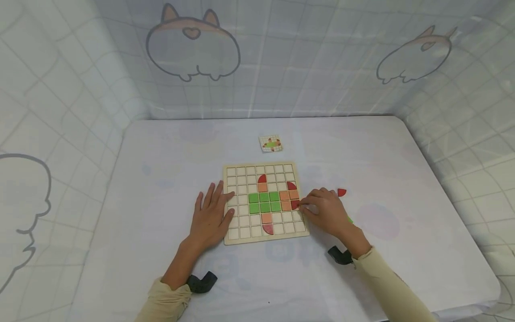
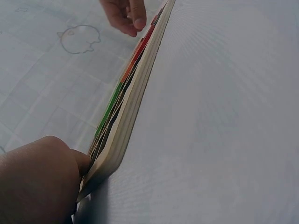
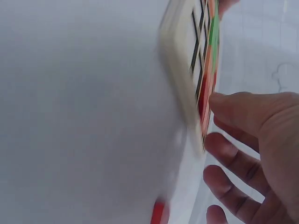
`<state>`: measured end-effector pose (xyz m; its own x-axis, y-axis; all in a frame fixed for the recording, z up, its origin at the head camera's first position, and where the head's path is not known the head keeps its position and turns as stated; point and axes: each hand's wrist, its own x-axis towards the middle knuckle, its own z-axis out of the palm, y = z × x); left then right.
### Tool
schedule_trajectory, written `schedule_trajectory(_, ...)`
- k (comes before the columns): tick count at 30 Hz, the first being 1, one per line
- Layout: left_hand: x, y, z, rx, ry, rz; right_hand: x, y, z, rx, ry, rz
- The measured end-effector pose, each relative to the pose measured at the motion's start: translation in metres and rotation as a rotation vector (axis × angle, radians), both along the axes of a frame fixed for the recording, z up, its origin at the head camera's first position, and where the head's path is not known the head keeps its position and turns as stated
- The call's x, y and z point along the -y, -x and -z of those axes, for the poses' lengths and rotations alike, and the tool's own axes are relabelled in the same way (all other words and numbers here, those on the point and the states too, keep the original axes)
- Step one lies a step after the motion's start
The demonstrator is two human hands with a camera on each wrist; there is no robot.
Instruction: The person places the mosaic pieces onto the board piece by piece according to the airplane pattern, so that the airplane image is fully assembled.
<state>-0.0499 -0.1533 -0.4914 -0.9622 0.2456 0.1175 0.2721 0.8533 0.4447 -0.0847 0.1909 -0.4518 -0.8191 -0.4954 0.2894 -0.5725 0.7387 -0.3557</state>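
Observation:
A wooden grid board [image 1: 241,233] lies on the table, with several green squares [image 1: 264,207], orange squares [image 1: 285,205] and red quarter-round pieces [image 1: 268,229] in its cells. My left hand [image 1: 209,221] rests flat at the board's left edge, fingers spread and the thumb side over the border. At the right edge, the thumb and fingertips of my right hand [image 1: 326,210] touch a red piece [image 1: 295,204] lying in a cell. In the right wrist view, the thumb of the right hand [image 3: 261,135] meets the red piece while the other fingers bend loosely.
A small pattern card [image 1: 271,143] lies beyond the board. One loose red quarter-round piece [image 1: 341,192] sits right of the board. Part of a green piece [image 1: 350,220] shows beside the right wrist. White patterned curtains [image 1: 281,58] surround the table.

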Motion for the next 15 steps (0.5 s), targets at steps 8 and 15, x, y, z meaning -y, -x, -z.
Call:
schedule_trajectory(8,0.000,0.001,0.000,0.025,0.003,0.005,-0.034,-0.013,-0.006,0.084,-0.088,0.201)
schedule_trajectory(15,0.000,0.000,-0.001,0.013,-0.001,-0.002,-0.038,-0.015,-0.005,0.235,-0.017,0.238)
